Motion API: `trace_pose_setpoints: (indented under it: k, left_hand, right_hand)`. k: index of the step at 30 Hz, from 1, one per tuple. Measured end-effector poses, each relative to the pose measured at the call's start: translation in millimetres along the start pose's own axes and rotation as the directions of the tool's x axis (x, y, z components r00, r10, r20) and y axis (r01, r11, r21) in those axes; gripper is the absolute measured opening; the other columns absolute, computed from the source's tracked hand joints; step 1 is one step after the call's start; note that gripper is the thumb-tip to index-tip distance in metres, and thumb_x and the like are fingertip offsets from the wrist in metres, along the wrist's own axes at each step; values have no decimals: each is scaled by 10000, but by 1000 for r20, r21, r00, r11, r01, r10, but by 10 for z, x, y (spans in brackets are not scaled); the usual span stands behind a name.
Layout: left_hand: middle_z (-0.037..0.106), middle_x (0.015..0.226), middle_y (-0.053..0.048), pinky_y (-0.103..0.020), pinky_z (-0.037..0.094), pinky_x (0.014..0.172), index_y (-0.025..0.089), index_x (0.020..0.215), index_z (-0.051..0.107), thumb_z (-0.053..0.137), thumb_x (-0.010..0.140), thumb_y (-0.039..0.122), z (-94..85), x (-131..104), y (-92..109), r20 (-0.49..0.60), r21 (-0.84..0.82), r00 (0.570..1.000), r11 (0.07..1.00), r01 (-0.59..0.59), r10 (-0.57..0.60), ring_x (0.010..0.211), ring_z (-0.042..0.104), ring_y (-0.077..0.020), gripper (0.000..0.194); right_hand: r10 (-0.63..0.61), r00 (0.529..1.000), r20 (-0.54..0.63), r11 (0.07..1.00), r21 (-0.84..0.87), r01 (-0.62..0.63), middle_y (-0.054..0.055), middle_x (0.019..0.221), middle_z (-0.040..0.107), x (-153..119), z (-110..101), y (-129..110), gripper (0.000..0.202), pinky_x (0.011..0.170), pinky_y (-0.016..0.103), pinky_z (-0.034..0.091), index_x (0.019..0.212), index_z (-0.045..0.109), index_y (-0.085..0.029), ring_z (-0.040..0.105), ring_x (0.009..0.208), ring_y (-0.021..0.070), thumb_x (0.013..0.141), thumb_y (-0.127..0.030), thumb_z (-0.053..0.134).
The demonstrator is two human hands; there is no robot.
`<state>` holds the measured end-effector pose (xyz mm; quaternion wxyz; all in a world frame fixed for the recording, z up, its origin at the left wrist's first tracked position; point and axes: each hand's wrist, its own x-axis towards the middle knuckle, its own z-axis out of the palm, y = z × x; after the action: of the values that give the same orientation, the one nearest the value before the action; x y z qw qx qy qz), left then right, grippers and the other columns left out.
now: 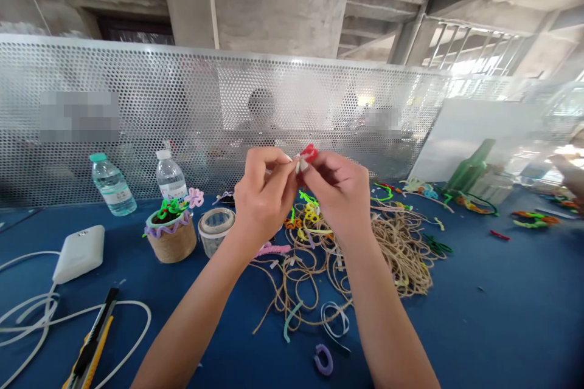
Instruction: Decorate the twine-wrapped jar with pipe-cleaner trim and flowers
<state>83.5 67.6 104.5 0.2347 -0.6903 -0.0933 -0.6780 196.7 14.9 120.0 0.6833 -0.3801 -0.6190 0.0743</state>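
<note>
Raised over the table, my left hand (267, 191) and my right hand (342, 191) meet fingertip to fingertip. A small red pipe cleaner piece (309, 152), bent into a loop, sticks up from the pinched fingers of my right hand. My left thumb and forefinger are pressed together right beside it; whatever lies between them is too small to make out. Beneath the hands spreads a tangled heap of jute twine (401, 249), with yellow pipe cleaners (312, 213) and other coloured ones in it. A pink pipe cleaner (272, 250) lies below my left wrist.
At left stand a twine-wrapped pot (172, 242), rolls of tape (216, 225), two water bottles (114, 188), a white power bank (79, 253) with cable, and a utility knife (93, 340). A green bottle (469, 167) leans at right. A perforated metal screen (201, 109) closes off the back.
</note>
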Motion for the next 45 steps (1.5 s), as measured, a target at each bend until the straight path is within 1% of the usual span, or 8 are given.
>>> trace_pose_setpoints:
  k: [4,9,13,22,28,35,41,45]
  left_hand:
    - [508,934,-62,-204,492,585,110,936,648,601,838,50,1,13,10,6,7,1000,1000,5,-5,748,542,-99,124]
    - [494,932,-62,-193,474,531,106,907,653,597,841,72,-17,27,35,19,-41,997,996,74,-74,723,528,-95,94]
    - [477,916,-50,-204,472,542,120,882,650,574,860,86,-12,35,60,22,-68,990,987,143,-142,697,519,-86,86]
    - [464,922,-34,-194,468,541,140,876,641,591,859,106,27,13,101,-6,-119,972,965,233,-235,659,494,-60,62]
    - [464,929,-32,-194,476,543,148,893,636,601,853,93,50,-1,120,-22,-132,971,964,231,-236,656,498,-57,76]
    - [460,930,-37,-202,476,536,141,887,641,600,856,98,50,2,128,-28,-138,970,962,235,-241,644,495,-58,67]
    - [461,932,-38,-202,481,543,146,898,641,603,853,92,48,0,132,-23,-131,970,963,236,-241,658,497,-62,80]
    - [463,931,-38,-205,484,546,151,901,643,601,852,89,52,-3,133,-30,-135,970,963,234,-240,665,502,-65,89]
  right_hand:
    - [-27,1000,12,1000,-9,27,-39,577,502,-11,13,-8,154,486,199,369,645,540,-162,437,524,59,793,-201,562]
    - [-36,999,10,999,5,36,-56,555,419,-5,30,10,161,457,198,303,638,501,-168,359,503,50,791,-187,549]
    - [-12,1000,16,999,48,11,-48,590,437,8,45,43,164,486,212,328,652,476,-177,388,533,60,793,-213,550]
    - [-14,1000,18,986,169,10,-47,640,373,4,102,75,158,514,227,321,691,396,-204,336,568,76,801,-213,510]
    - [27,999,39,975,219,-35,-45,654,330,2,120,81,142,489,224,295,706,358,-213,299,558,79,793,-202,470]
    - [9,998,62,961,276,-26,-46,659,297,12,118,84,147,485,221,288,708,342,-217,259,543,79,787,-146,444]
    - [40,997,69,965,255,-56,-44,659,297,10,122,89,147,478,219,291,714,331,-220,264,538,81,787,-163,446]
    - [21,997,73,959,280,-41,-46,656,293,14,121,100,145,491,221,303,722,338,-220,263,543,83,796,-178,456]
